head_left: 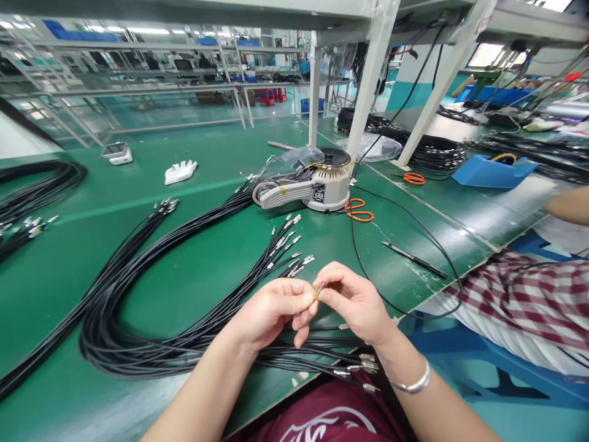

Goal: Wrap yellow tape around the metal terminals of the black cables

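Observation:
My left hand [276, 307] and my right hand [354, 301] meet above the front of the green bench, both closed in a pinch. Between the fingertips is a small piece of yellow tape [318, 294], with a thin shiny tip showing at it; the fingers hide most of what is there. Black cables [202, 331] with metal connectors at their ends pass below my left hand and wrist. More silver connector ends [294, 265] lie fanned out just beyond my fingers, and others [368, 363] lie under my right forearm at the bench edge.
A round tape dispenser machine [327, 190] stands behind the cables. Orange-handled scissors [359, 210], a craft knife [414, 259] and a blue tape dispenser [492, 170] lie to the right. A white glove [181, 172] rests at the back left. A co-worker in a checked garment [529, 301] sits at right.

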`<action>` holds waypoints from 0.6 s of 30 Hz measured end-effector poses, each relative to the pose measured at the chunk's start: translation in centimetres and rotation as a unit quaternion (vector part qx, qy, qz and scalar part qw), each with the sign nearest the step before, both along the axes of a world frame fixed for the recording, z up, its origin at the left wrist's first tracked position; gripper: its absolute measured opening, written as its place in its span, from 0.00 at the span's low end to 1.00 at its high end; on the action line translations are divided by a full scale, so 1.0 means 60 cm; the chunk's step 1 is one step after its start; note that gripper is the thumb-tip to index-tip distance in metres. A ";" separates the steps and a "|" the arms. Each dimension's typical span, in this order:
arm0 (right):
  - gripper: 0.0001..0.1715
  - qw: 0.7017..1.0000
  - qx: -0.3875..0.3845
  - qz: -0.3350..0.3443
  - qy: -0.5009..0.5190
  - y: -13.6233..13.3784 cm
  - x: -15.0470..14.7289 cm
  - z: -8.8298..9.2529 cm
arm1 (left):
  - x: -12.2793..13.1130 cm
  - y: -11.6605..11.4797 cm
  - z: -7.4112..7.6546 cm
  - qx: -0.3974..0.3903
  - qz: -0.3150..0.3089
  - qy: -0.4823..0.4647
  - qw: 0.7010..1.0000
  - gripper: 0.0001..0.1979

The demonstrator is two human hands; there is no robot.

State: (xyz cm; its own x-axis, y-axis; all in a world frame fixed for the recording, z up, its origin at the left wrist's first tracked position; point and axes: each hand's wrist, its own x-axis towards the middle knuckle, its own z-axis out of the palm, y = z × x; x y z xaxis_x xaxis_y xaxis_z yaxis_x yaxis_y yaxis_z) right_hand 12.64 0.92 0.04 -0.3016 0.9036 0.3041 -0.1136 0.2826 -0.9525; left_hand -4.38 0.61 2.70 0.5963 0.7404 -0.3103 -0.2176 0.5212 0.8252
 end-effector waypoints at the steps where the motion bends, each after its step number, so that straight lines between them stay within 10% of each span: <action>1: 0.03 1.000 0.021 0.010 -0.008 0.001 0.000 0.002 | -0.002 0.000 -0.002 -0.005 -0.012 -0.001 1.000 0.13; 9: 0.08 0.999 -0.005 -0.010 -0.038 0.011 0.023 0.002 | 0.008 -0.001 0.003 0.111 0.045 0.129 0.984 0.13; 18: 0.10 0.979 -0.182 0.002 -0.095 0.006 0.076 0.013 | 0.039 -0.018 -0.016 0.514 0.078 0.439 0.732 0.08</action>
State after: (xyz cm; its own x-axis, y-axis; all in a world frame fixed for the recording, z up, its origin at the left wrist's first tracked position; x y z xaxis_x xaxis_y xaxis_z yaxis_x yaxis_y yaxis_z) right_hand 17.18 1.29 0.80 -0.3252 0.9403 -0.1008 0.0758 -0.0803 -0.9939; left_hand -2.04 -0.48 1.77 0.3844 0.8896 0.2465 0.6422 -0.4495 0.6209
